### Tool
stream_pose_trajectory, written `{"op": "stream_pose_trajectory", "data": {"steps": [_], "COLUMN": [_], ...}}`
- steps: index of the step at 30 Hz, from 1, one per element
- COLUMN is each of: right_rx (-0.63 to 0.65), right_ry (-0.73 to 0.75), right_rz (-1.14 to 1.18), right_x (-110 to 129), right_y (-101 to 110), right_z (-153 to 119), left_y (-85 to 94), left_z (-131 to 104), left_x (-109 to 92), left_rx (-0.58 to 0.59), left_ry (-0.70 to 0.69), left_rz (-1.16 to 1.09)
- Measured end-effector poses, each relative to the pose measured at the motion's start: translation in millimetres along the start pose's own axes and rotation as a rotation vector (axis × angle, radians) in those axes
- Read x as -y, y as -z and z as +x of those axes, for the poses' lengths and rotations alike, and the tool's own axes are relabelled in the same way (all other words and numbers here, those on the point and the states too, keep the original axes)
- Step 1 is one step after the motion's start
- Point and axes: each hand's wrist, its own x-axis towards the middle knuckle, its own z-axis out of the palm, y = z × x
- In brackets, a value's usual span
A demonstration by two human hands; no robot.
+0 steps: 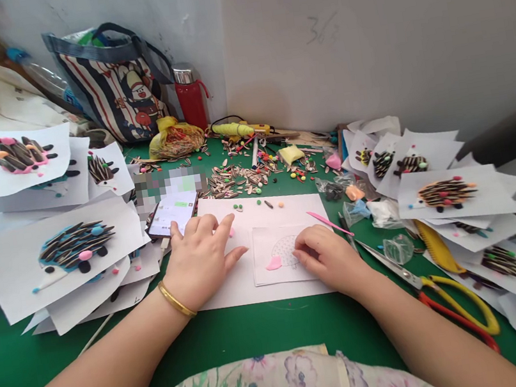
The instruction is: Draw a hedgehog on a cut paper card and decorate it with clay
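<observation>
Resting palm-down over the smooth white sheet (pixel 234 294), the left hand (pixel 203 250) spreads loosely, thumb wide, grasping nothing that shows, its outer fingers up against the glassy phone (pixel 174 214). Across from it, the right hand (pixel 328 253) curls half closed, thumb near forefinger, over the right end of the small paper card (pixel 261 239); whether anything sits in its pinch, I cannot tell. And there's the card, mid-sheet, long axis running left to right, its printed, dotted hedgehog outline (pixel 286 251) pointing left, the snout filled with soft, matte pink clay (pixel 273 263) that tapers to a point. Striped, slim sunflower seeds (pixel 231 181) litter the green counter (pixel 278 329) beyond, mixed with round beads of clay. Writing now: a pencilled "36" and one unclear mark on the pale wall (pixel 373 27); the phone's text is too small. Steel scissors (pixel 415 281) lie slantwise beside the right forearm.
</observation>
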Motion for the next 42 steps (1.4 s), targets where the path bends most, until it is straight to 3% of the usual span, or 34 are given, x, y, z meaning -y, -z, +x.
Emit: {"op": "stream_pose_trajectory", "data": {"steps": [42], "right_rx": [0.009], "right_ry": [0.004], "right_rz": [-0.006], "right_x": [-0.4], "right_y": [0.5], "right_z": [-0.1], "left_y": [0.8], "left_z": [1.8], "left_x": [3.9], "left_rx": [0.077], "left_ry": [0.086], "left_rz": [0.063]}}
